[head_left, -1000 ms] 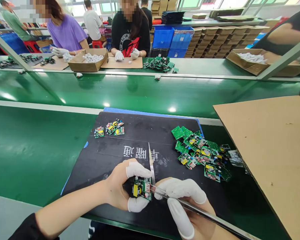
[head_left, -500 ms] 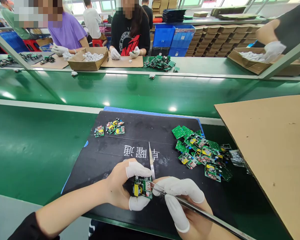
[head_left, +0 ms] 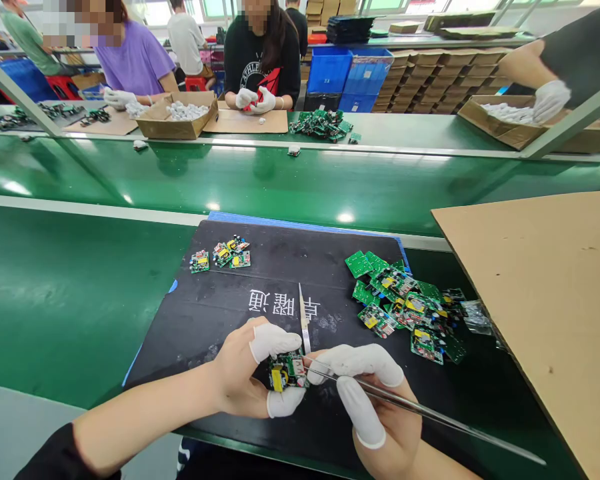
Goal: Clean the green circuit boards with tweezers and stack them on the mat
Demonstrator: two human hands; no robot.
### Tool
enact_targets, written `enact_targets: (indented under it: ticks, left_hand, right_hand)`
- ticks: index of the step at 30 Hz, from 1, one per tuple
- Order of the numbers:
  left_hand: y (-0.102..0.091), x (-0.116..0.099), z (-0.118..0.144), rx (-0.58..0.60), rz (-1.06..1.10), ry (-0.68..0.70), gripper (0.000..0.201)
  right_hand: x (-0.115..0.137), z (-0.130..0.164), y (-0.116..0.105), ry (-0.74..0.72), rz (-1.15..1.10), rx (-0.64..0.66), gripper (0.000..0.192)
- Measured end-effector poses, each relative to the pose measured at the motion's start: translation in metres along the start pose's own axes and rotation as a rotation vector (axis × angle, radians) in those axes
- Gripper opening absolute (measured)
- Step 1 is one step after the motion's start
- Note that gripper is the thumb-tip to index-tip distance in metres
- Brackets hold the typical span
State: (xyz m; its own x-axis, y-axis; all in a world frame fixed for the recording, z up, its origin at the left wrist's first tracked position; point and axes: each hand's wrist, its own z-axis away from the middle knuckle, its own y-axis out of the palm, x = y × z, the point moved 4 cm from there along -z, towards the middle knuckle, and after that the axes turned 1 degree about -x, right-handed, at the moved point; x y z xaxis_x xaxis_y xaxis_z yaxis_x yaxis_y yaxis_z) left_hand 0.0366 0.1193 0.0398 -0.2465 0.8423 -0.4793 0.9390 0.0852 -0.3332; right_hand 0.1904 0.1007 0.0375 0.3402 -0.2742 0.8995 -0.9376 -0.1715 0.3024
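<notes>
Closely Working on One Small Circuit Board With Tweezers

Now the left hand (head_left: 245, 373) is closed around a small circuit board (head_left: 286, 371), pinching it between the thumb and the forefinger, both in white finger cots. The right hand (head_left: 375, 407) is closed on long metal tweezers (head_left: 420, 413), and their tip touches the right edge of the board. To do this well, I think the left hand should keep the board steady and a little tilted toward the eyes, while the tweezers press lightly, because too much force can bend a part or make the board slip.

The held board is at the near edge of the black mat (head_left: 280, 267), between the two hands, touching both the left fingers and the tweezer tip. Just behind the board a second thin metal tool (head_left: 304, 320) lies on the mat. On the right part of the mat is a pile of green boards (head_left: 405, 307), well apart from the hands. At the far left part of the mat is a small group of boards (head_left: 223, 255). Right of the mat is a cardboard sheet (head_left: 545, 300)
</notes>
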Motion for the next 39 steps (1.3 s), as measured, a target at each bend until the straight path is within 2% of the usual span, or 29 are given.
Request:
enact_targets:
  ticks: [10,16,20,29,34,39]
  left_hand:
    - [0.003,0.005,0.01,-0.01,0.11,0.01,0.049]
    - [0.003,0.005,0.01,0.0,0.152,-0.028,0.047]
    - [0.004,0.007,0.011,-0.002,0.167,-0.06,0.048]
    - [0.005,0.007,0.011,0.045,0.179,-0.029,0.05]
    - [0.005,0.008,0.009,0.126,0.259,-0.109,0.046]
    - [0.006,0.01,0.01,0.102,0.23,-0.154,0.045]
  right_hand:
    - [0.001,-0.006,0.001,0.155,-0.145,-0.006,0.007]
    - [0.001,-0.005,0.0,0.177,-0.18,-0.004,0.006]
    - [-0.001,-0.005,-0.001,0.184,-0.155,-0.009,0.007]
    - [-0.001,-0.01,-0.001,0.266,-0.103,0.031,0.014]
    - [-0.001,-0.012,0.0,0.295,-0.143,0.057,0.015]
    - [-0.005,-0.013,-0.003,0.35,-0.14,0.02,0.02]
